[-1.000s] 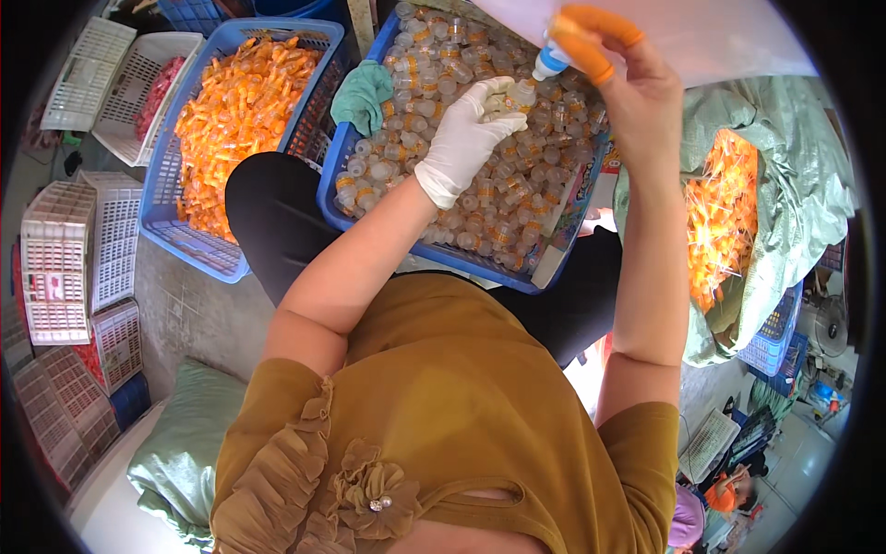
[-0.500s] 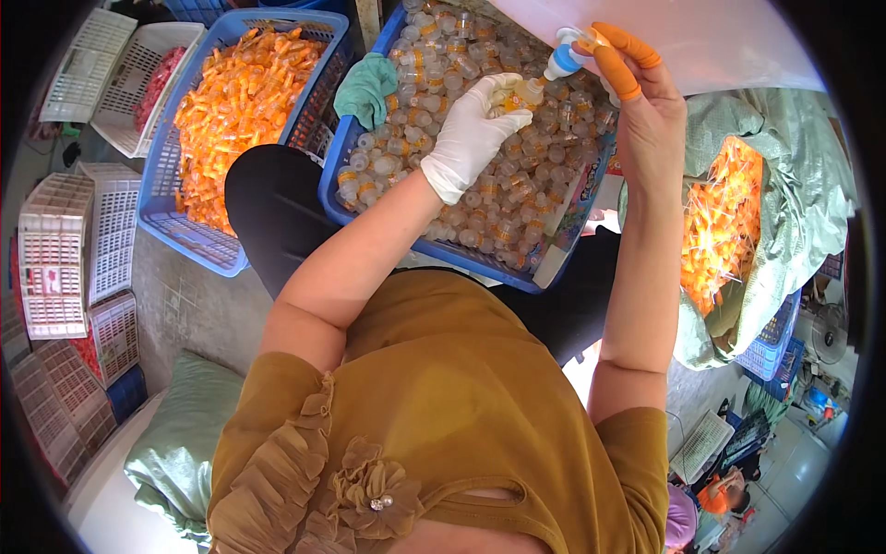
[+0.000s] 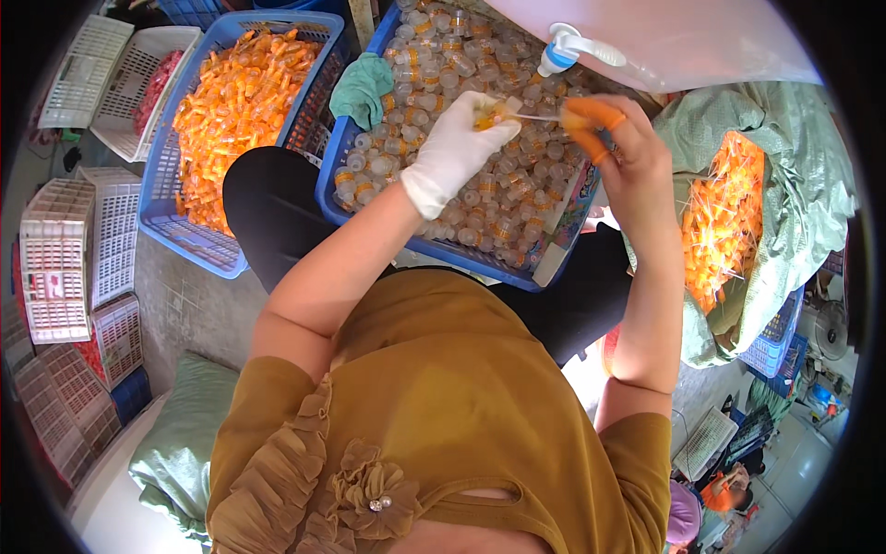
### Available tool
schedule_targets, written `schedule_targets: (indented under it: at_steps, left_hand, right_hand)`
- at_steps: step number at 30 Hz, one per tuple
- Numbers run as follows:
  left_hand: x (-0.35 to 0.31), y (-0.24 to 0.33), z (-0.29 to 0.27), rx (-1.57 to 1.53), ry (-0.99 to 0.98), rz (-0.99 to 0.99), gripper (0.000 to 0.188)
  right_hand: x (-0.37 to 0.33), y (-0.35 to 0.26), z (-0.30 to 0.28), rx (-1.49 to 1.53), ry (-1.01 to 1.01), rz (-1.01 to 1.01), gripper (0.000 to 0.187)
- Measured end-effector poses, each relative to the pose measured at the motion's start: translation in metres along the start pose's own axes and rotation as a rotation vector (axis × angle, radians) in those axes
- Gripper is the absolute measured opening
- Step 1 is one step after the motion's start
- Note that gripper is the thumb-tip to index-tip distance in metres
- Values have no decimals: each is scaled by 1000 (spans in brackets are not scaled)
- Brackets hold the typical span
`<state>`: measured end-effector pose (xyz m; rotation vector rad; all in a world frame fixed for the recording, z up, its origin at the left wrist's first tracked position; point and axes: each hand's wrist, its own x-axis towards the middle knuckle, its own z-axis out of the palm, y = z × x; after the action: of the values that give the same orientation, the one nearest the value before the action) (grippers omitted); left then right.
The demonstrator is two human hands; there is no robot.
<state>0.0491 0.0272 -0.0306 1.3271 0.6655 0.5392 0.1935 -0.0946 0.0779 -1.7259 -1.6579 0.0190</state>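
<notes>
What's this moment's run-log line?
left hand: gloved, holds small bottle | right hand: at thin white stick | blue tub: loose bottles | blue-white tap: untouched

Let go of the tap with the right hand, leaving it above the fingers. Pulled the little bottle down from under it with the gloved left hand. Now pinching a thin white stick, reaching from right fingers to bottle.
</notes>
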Motion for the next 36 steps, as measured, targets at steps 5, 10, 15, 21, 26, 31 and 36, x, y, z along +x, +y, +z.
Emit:
schedule_targets:
  at_steps: [5,10,15,21,26,31,36]
  left_hand:
    - [-23,7,-26,-284,-353,-221,31]
    - [-36,16,-21,-571,-597,-309,44]
    - [-42,41,-20,-536,-488,-310,47]
    - [-46,43,-22,-505,-706,-428,41]
    - [-65,55,3,-552,-711,-444,40]
    - [-76,70,7,124,-484,78,30]
    - [-72,59,10,825,-87,1007,37]
  right_hand:
    - [-24,8,-19,-2,-79,77,30]
    - [-29,-10,-23,148,-242,-71,30]
    - [-30,-14,-47,4,-73,-96,28]
    - [-33,-30,-49,-46,-208,-237,32]
    - [-36,-35,-40,-39,-193,-299,34]
    - [-42,-26,-42,143,-324,-51,30]
    - [-58,-4,-41,570,-590,458,28]
